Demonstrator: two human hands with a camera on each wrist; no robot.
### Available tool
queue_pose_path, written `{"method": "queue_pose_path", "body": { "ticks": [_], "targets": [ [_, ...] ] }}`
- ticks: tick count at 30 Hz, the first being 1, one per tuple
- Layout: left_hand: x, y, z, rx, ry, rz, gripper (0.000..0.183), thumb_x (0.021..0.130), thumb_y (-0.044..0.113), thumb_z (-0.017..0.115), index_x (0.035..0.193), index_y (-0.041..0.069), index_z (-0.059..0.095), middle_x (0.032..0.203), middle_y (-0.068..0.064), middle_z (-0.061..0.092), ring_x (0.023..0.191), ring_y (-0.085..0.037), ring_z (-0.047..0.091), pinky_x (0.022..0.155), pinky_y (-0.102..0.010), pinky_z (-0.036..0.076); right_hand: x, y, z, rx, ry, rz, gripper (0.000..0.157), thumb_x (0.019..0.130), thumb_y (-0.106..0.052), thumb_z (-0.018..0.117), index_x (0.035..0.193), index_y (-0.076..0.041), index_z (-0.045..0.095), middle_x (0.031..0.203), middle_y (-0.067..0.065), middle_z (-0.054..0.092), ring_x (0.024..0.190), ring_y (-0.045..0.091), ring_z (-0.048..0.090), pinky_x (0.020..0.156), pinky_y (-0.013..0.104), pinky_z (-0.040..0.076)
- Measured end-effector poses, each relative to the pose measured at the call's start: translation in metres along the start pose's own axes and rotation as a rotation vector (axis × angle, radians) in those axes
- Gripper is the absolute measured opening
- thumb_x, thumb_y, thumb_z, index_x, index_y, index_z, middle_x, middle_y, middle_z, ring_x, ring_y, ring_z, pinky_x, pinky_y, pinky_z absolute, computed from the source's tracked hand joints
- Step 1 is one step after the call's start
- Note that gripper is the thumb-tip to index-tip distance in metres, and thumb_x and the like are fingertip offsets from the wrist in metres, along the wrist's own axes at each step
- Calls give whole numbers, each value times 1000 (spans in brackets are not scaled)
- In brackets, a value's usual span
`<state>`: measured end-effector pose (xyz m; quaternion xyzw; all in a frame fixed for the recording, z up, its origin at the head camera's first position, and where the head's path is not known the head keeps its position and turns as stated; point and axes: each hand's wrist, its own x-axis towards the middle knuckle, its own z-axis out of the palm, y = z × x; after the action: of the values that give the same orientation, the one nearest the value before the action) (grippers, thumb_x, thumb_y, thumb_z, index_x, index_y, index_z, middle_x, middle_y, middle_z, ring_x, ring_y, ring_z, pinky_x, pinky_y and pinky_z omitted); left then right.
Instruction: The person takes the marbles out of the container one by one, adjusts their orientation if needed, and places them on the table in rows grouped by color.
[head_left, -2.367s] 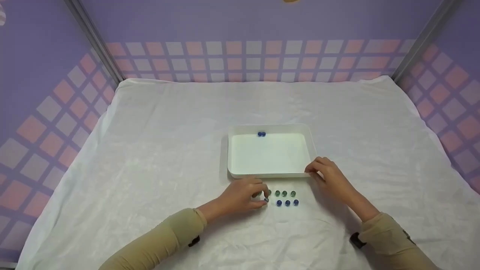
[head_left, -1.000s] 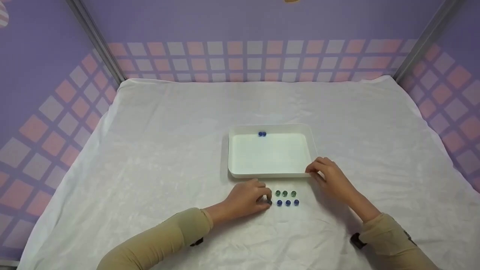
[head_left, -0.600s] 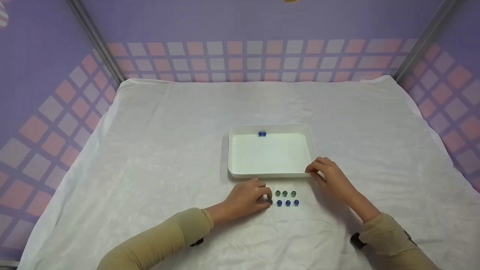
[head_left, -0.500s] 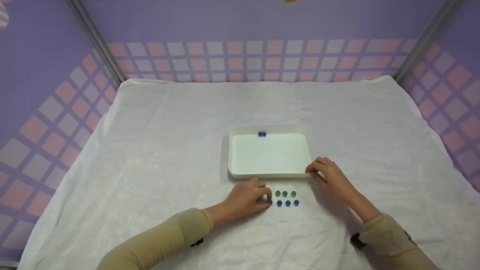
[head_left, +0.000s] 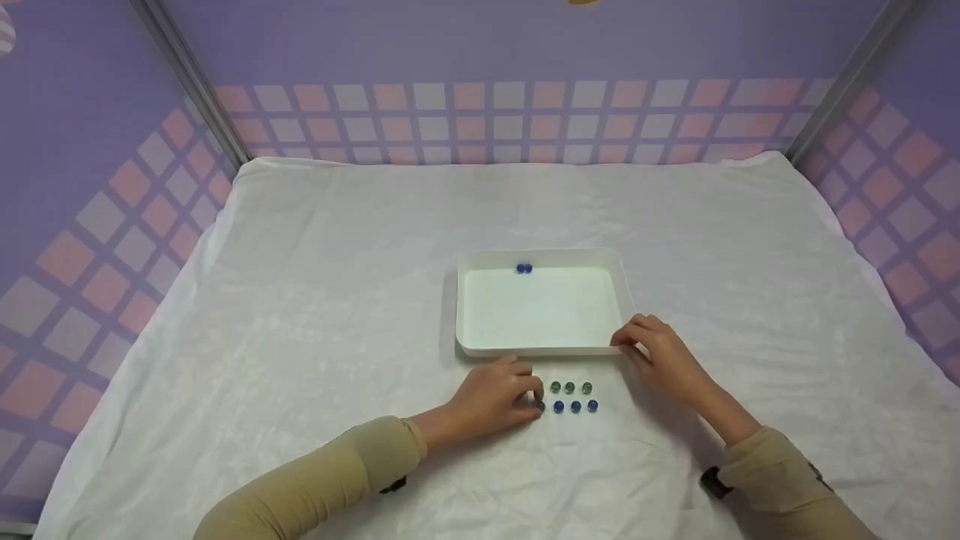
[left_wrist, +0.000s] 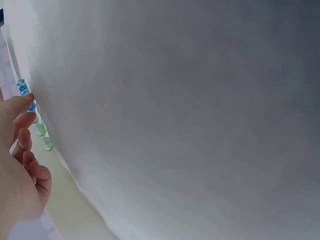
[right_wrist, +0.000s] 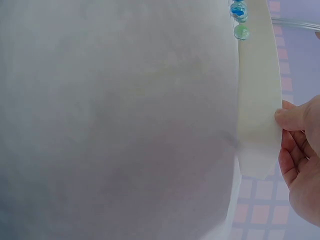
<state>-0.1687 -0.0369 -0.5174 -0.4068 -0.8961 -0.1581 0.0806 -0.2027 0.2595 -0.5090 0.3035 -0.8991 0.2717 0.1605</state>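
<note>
My left hand [head_left: 491, 401] pinches a marble [head_left: 540, 406] between thumb and index finger, down at the cloth. In the left wrist view this marble shows blue [left_wrist: 32, 106] beside the thumb tip. It sits at the left end of a row of blue marbles [head_left: 576, 406]. Behind that row runs a line of green marbles [head_left: 570, 388], its left part hidden by my fingers. My right hand [head_left: 660, 356] holds the near right corner of a white tray [head_left: 540, 351], thumb on the outside of its wall [right_wrist: 260, 100]. Two blue marbles [head_left: 524, 268] lie at the tray's far wall.
A white cloth [head_left: 337, 262] with soft wrinkles covers the table. Purple walls with pink and white squares [head_left: 510, 124] stand around three sides, with grey posts [head_left: 199, 90] at the far corners.
My left hand has shifted slightly right with the marble, up to the blue row, and has stayed still there for the last second. My right hand and the tray have not moved.
</note>
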Motion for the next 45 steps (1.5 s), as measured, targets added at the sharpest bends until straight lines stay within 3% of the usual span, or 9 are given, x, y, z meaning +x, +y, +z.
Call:
{"method": "queue_pose_path", "body": {
  "ticks": [9,24,38,45],
  "targets": [
    [-1,0,0,-19,-27,-26,13,85,37,75,91,26,73,79,7,59,75,-8,48,62,-18,35,0,0,-1,4,-1,-4,18,81,9,74,88,-7,71,86,2,64,83,16,59,75,33,51],
    [0,-2,0,8,-20,-8,14,85,38,75,90,25,73,79,6,60,74,-9,50,63,-22,39,0,1,0,-2,10,-26,19,80,9,74,88,-7,71,86,2,64,82,16,58,75,33,49],
    [-1,-2,-1,1,6,10,15,84,37,76,90,23,72,79,6,60,74,-10,50,67,-24,42,1,-1,-1,6,-9,7,17,82,8,73,90,-8,71,88,2,65,85,16,59,76,33,51],
    [-1,-2,-3,-20,-18,0,18,83,37,77,93,22,71,82,7,63,74,-8,51,71,-26,44,0,-1,-1,1,-19,28,16,83,7,72,89,-8,71,89,1,65,86,16,59,77,34,51]
  ]
}}
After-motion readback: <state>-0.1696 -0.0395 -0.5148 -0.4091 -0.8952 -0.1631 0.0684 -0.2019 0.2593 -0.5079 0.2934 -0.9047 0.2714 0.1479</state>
